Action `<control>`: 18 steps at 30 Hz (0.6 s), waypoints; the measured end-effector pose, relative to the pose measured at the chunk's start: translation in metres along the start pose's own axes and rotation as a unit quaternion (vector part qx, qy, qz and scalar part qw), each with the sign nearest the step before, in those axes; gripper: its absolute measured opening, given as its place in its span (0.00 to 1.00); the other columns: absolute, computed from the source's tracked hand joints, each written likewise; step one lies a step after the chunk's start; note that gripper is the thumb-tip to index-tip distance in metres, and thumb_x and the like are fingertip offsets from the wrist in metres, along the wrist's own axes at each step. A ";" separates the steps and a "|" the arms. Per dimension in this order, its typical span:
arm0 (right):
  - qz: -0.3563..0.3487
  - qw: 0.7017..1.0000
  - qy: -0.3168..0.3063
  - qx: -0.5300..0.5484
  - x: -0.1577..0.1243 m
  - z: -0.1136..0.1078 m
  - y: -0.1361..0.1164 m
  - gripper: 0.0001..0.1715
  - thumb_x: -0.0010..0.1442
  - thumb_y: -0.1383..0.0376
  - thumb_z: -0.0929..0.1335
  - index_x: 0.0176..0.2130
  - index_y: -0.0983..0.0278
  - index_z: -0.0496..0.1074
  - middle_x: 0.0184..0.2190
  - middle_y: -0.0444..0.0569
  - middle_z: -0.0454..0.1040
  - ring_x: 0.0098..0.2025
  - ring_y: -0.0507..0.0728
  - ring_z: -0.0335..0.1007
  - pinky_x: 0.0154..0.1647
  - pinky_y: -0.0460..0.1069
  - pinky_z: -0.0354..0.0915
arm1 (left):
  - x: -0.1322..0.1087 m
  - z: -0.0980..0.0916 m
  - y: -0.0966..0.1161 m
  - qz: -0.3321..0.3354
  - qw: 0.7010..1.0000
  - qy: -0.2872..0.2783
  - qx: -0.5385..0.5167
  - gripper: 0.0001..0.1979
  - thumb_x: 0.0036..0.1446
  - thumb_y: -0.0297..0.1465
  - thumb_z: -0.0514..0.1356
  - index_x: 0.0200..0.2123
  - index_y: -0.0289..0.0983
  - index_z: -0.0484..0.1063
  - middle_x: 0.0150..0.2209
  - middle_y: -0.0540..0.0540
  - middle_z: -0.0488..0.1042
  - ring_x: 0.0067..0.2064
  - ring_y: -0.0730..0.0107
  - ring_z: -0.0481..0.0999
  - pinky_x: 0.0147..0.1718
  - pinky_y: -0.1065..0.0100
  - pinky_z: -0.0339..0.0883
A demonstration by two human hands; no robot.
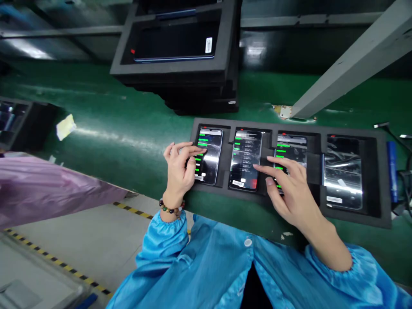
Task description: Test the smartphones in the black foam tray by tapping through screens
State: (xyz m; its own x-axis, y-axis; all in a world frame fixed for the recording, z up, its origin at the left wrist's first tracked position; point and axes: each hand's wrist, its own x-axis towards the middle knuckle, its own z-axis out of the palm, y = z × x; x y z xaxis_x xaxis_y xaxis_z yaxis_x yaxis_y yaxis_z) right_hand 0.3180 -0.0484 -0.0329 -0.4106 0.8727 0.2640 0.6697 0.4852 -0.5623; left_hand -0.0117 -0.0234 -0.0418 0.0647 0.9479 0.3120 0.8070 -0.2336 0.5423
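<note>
the left hand (183, 165) is half curled and grasps nothing, its index finger reaching over the first phone (213, 159), which lies at three o'clock from it with green bars on a lit screen. the right hand (291, 186) is loosely spread, also grasping nothing; its index fingertip is at the edge of the second phone (243, 148), at ten o'clock from that hand. whether either finger presses the glass i cannot tell. the third phone (294, 148), lit too, lies at twelve o'clock, partly hidden under the right hand, and the fourth phone (343, 171), its screen dark, between two and three o'clock.

all four phones sit in recesses of a black foam tray (384, 193) on a green bench (135, 124). a beaded bracelet (172, 209) circles the left wrist, above a blue sleeve (164, 240).

from the tray, a stack of foam trays (128, 56) stands between ten and eleven o'clock, a grey post (347, 64) at one, a blue strip (392, 171) at three, and yellowish paper (66, 127) just past nine.
</note>
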 end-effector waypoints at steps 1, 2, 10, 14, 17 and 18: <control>0.004 1.000 0.001 -0.001 -0.001 0.000 0.001 0.27 0.73 0.68 0.64 0.67 0.54 0.70 0.59 0.56 0.79 0.69 0.69 0.70 0.67 0.69 0.64 | 0.000 0.000 0.000 0.001 1.000 -0.003 -0.004 0.20 0.75 0.33 0.49 0.52 0.46 0.82 0.52 0.50 0.86 0.63 0.55 0.77 0.73 0.41 0.48; 0.008 1.000 0.000 -0.001 -0.002 0.000 0.002 0.27 0.73 0.68 0.64 0.68 0.53 0.70 0.58 0.55 0.79 0.70 0.69 0.70 0.67 0.70 0.64 | 0.000 0.000 0.000 0.002 1.000 -0.001 -0.007 0.20 0.75 0.34 0.49 0.53 0.46 0.82 0.52 0.49 0.86 0.63 0.55 0.77 0.73 0.42 0.48; 0.001 1.000 -0.018 -0.002 0.002 0.003 0.000 0.26 0.73 0.68 0.63 0.66 0.53 0.72 0.54 0.54 0.82 0.69 0.69 0.71 0.68 0.71 0.62 | -0.004 0.000 -0.003 0.005 1.000 0.011 -0.013 0.21 0.76 0.39 0.49 0.48 0.47 0.83 0.47 0.48 0.86 0.61 0.54 0.79 0.73 0.41 0.50; 0.008 0.999 -0.024 -0.023 0.006 0.006 0.000 0.26 0.73 0.69 0.63 0.66 0.55 0.70 0.55 0.53 0.83 0.71 0.68 0.68 0.69 0.69 0.59 | -0.001 -0.001 0.000 0.013 1.000 -0.009 -0.014 0.19 0.75 0.35 0.49 0.49 0.47 0.83 0.49 0.50 0.86 0.62 0.54 0.78 0.73 0.42 0.49; 0.019 0.999 -0.021 -0.036 0.008 0.008 0.001 0.26 0.74 0.69 0.63 0.68 0.56 0.68 0.58 0.53 0.82 0.72 0.68 0.67 0.70 0.69 0.58 | 0.002 -0.001 0.002 0.007 1.000 -0.023 -0.004 0.19 0.75 0.34 0.49 0.54 0.47 0.81 0.53 0.49 0.85 0.64 0.54 0.76 0.73 0.42 0.47; 0.022 0.999 -0.021 -0.038 0.008 0.009 0.001 0.27 0.74 0.69 0.63 0.68 0.55 0.68 0.59 0.53 0.82 0.72 0.68 0.66 0.70 0.69 0.58 | 0.002 -0.001 0.002 0.005 1.000 -0.026 -0.001 0.19 0.75 0.34 0.49 0.55 0.47 0.80 0.54 0.49 0.85 0.64 0.53 0.75 0.73 0.42 0.46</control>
State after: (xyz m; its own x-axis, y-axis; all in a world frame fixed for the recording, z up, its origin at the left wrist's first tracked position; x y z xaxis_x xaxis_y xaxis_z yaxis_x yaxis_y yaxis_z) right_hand 0.3097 -0.0413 -0.0382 -0.4042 0.8910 0.2067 0.7315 0.4506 -0.5117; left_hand -0.0106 -0.0218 -0.0394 0.1037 0.9556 0.2759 0.8052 -0.2435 0.5408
